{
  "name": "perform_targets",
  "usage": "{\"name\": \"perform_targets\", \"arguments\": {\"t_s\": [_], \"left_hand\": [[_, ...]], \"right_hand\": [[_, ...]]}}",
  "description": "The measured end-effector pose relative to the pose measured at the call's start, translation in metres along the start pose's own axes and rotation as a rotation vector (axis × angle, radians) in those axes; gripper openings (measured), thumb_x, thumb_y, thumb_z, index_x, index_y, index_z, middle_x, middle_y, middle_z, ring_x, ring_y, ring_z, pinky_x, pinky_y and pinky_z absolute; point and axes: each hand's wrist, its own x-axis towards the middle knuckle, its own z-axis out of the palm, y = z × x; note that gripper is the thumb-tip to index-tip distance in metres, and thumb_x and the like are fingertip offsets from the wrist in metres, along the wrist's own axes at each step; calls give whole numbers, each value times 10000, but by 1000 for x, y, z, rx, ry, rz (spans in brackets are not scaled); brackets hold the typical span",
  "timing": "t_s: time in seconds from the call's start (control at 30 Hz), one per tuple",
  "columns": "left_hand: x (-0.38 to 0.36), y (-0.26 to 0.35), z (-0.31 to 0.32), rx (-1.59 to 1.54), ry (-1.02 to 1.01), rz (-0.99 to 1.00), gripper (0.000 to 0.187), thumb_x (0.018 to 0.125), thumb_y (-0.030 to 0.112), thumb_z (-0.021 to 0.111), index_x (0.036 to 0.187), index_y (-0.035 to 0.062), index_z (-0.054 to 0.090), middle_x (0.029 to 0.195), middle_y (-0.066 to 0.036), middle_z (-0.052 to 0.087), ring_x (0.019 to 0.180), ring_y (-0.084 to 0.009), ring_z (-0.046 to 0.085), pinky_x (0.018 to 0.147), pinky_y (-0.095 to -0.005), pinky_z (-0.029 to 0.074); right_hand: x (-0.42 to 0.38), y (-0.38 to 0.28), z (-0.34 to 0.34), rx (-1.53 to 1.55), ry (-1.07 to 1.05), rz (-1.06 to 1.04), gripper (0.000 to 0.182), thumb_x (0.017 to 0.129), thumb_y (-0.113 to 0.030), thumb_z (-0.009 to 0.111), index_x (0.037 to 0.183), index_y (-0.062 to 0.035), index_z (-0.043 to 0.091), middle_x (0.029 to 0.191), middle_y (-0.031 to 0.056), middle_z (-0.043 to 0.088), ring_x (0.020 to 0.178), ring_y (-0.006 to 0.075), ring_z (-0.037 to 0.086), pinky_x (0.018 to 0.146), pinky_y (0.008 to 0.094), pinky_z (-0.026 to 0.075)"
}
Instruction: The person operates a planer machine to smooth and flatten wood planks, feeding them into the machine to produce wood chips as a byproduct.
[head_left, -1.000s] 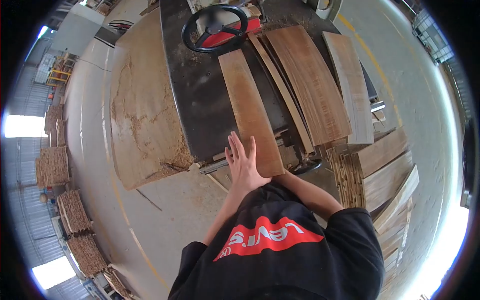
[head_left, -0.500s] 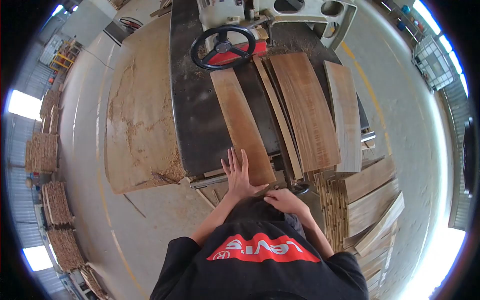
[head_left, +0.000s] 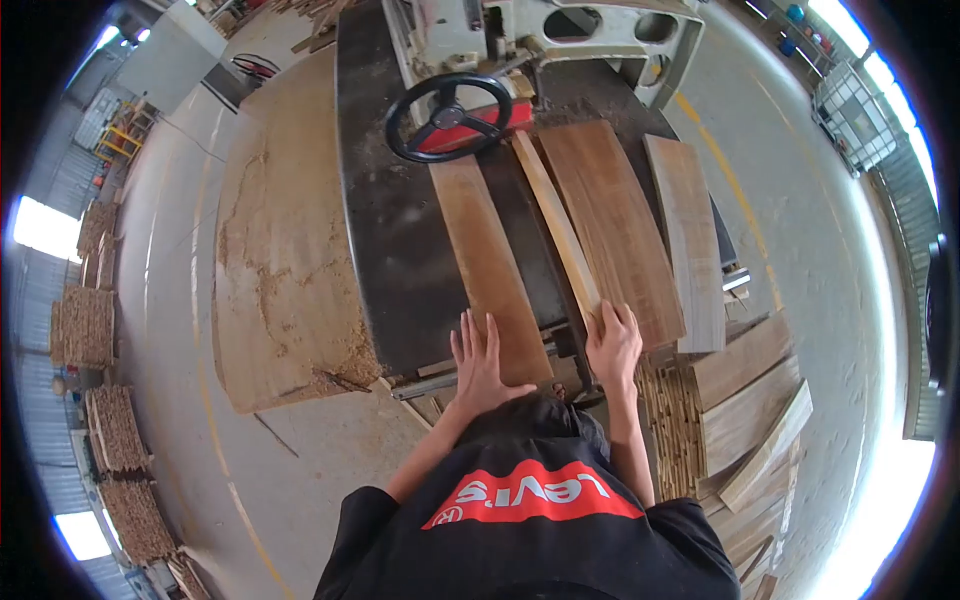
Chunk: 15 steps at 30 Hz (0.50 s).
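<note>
My left hand (head_left: 480, 368) lies with its fingers spread at the left edge of a narrow brown board (head_left: 492, 265), near the end closest to me. That board rests flat on the dark machine table (head_left: 385, 235), its far end by the black handwheel (head_left: 448, 117). My right hand (head_left: 613, 350) is closed around the near end of a thin, pale wooden strip (head_left: 556, 220). The strip runs lengthwise between the narrow board and a wide brown board (head_left: 612, 230). To the right of the wide board lies a greyish board (head_left: 685, 240).
A sheet scattered with sawdust (head_left: 285, 260) flanks the table on the left. Stacked boards (head_left: 745, 375) stand close by at my right. The machine's pale frame (head_left: 610, 30) rises at the far end. Piles of timber (head_left: 82, 325) line the left wall.
My right hand has moved from near my waist forward and right, and taken hold of the thin strip. My left hand stays spread at the narrow board.
</note>
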Motion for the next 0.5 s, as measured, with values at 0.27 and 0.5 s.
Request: {"name": "perform_targets", "arguments": {"t_s": [0.27, 0.5], "left_hand": [[3, -8, -1, -54, 4, 7, 1686, 503, 637, 1013, 1769, 42, 72, 1770, -407, 44, 1683, -521, 5, 1295, -707, 72], [5, -23, 1, -101, 47, 36, 1617, 486, 555, 1031, 1766, 68, 171, 1768, -393, 125, 1683, -509, 78, 1285, -696, 136]], "right_hand": [[-14, -23, 21, 525, -183, 110, 328, 1017, -87, 730, 1299, 78, 709, 926, 263, 684, 847, 441, 713, 722, 469, 552], [-19, -20, 46, 236, -348, -70, 554, 1035, -156, 692, 1491, 118, 539, 1164, 269, 651, 949, 459, 700, 761, 526, 589]]}}
